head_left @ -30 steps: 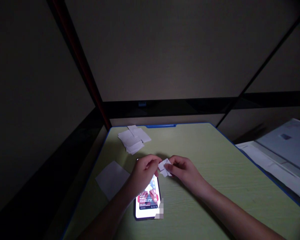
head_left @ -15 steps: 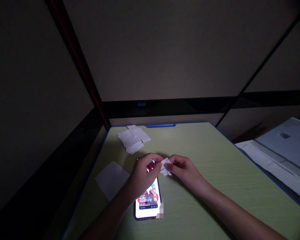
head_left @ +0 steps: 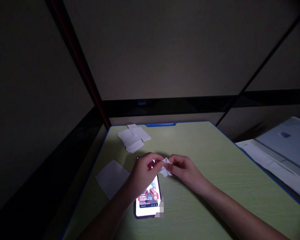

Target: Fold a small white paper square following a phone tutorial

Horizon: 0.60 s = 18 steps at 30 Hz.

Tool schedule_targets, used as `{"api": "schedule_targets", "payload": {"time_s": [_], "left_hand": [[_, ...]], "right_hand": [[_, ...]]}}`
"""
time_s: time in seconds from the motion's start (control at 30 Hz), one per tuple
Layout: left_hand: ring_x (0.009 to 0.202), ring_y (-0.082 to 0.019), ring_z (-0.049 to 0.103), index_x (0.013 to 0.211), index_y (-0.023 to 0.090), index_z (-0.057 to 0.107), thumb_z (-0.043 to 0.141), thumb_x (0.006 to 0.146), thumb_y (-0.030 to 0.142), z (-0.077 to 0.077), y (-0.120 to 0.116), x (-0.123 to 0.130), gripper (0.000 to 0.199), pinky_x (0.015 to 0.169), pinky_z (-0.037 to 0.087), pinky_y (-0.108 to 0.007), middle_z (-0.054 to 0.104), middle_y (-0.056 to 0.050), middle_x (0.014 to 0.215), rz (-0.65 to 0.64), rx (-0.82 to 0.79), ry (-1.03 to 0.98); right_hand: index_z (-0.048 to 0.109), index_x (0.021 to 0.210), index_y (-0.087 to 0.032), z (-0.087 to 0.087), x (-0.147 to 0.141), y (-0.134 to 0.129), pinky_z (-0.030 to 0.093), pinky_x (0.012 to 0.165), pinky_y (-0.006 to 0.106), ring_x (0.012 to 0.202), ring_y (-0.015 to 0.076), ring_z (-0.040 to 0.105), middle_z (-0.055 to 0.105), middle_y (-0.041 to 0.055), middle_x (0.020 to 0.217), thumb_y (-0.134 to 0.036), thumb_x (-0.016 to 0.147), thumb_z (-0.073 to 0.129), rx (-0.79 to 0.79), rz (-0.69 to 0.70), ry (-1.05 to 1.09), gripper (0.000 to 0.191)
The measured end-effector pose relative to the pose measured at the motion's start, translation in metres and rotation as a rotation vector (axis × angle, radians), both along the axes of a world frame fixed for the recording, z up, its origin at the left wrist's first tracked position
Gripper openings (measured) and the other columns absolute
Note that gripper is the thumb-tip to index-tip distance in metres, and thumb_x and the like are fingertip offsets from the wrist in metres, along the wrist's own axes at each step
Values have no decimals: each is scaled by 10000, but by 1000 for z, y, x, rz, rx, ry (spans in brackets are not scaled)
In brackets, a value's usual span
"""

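Note:
Between my two hands is a small folded white paper (head_left: 166, 172) with crease lines and slanting edges. My left hand (head_left: 145, 171) pinches its left side with thumb and fingers. From the right, my right hand (head_left: 182, 168) grips it, the thumb pressed on its face. Under my left hand and wrist lies a lit smartphone (head_left: 148, 211), partly covered, its screen showing a picture of hands. A flat square sheet of white paper (head_left: 112, 178) rests left of the phone, partly hidden by my left forearm.
A loose pile of white paper pieces (head_left: 133, 138) lies at the table's far left. The pale green table (head_left: 190, 140) has a blue edge, with a dark-banded panel wall behind it. At the right, beyond the table edge, are a grey-white flat object (head_left: 285, 143) and papers (head_left: 270, 163).
My left thumb has shifted slightly to the right and upward over the folded paper. Both hands keep hold of it, and the other things stay in place.

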<state>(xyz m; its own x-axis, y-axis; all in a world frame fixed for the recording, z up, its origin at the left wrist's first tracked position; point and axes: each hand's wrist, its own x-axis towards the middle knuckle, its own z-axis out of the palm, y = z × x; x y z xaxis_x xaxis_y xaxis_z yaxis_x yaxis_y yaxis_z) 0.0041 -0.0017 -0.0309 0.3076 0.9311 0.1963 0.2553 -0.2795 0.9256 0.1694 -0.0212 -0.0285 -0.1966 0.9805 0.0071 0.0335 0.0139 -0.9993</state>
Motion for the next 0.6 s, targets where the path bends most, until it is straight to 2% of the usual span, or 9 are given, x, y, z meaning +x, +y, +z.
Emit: {"api": "schedule_targets", "payload": {"time_s": [0.2,0.47,0.6], "left_hand": [[651,-116,560,848,175,674,593,801,262,2,-2,0,128,592,431,-207,656,-8,739,-12,5,-14],[554,-92,491,698,140,581,625,756,281,3,0,3,158,515,387,-197,531,30,589,-16,-198,-136],[537,-94,502,724,135,597,618,740,285,6,0,4,153,481,405,-194,542,25,601,-37,-293,-161]], "right_hand": [[552,621,-155,3,-2,-2,319,518,231,535,87,407,484,-46,574,-331,750,661,9,63,9,244],[548,602,-168,12,-5,-6,334,526,240,538,93,413,483,-42,572,-403,763,651,-1,114,-14,303],[556,613,-163,12,-5,-6,325,517,239,532,91,406,485,-41,571,-420,765,645,0,121,-26,311]]}}
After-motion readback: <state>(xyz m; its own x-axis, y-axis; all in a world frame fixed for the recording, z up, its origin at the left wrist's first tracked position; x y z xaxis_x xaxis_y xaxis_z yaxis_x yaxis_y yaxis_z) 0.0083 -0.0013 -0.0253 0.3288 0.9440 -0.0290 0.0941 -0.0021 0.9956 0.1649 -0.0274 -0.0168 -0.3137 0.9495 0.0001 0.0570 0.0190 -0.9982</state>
